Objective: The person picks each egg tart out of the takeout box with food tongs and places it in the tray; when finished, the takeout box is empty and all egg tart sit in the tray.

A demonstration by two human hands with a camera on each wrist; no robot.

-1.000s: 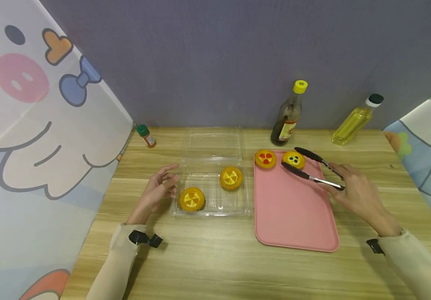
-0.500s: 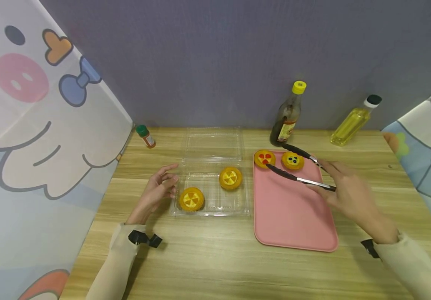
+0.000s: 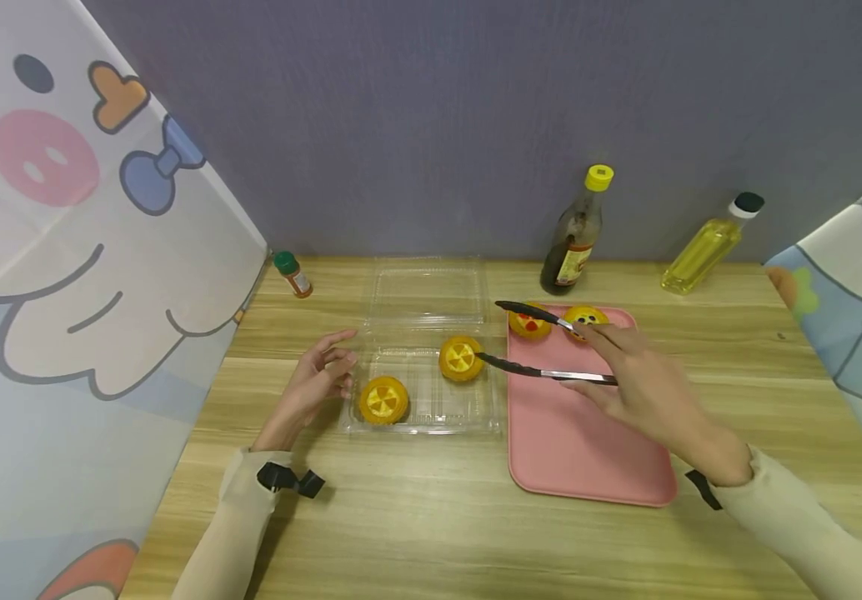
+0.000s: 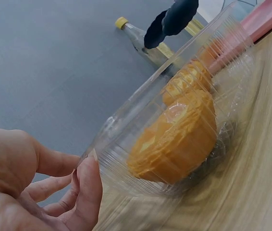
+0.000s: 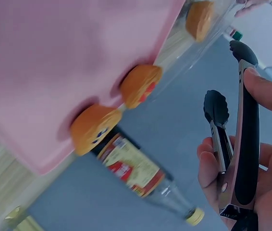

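My left hand [image 3: 314, 379] pinches the left edge of a clear plastic clamshell container [image 4: 112, 159]. Two egg tarts with orange-wedge tops sit inside: one front left [image 3: 383, 401], one back right [image 3: 461, 358]. Black-tipped metal tongs [image 5: 248, 139] are gripped in my right hand [image 3: 644, 387]. The tongs' arms are spread with nothing between them. In the head view their tips reach left past the pink tray [image 3: 588, 433], above the container's right side. On the tray's far end are a red-topped tart [image 5: 141, 85] and a blue-dotted tart [image 5: 95, 127], both partly covered in the head view.
Behind the tray stands a dark sauce bottle [image 3: 572, 242] with a yellow cap. An oil bottle [image 3: 704, 254] stands at the back right, and a small green-capped spice jar [image 3: 293, 275] at the back left. The container's lid [image 3: 427, 292] lies back towards the grey wall.
My right hand has carried the spread tongs left, from around the blue-dotted tart, past the red-topped one, to the container's right side. The tarts and my left hand have stayed put.
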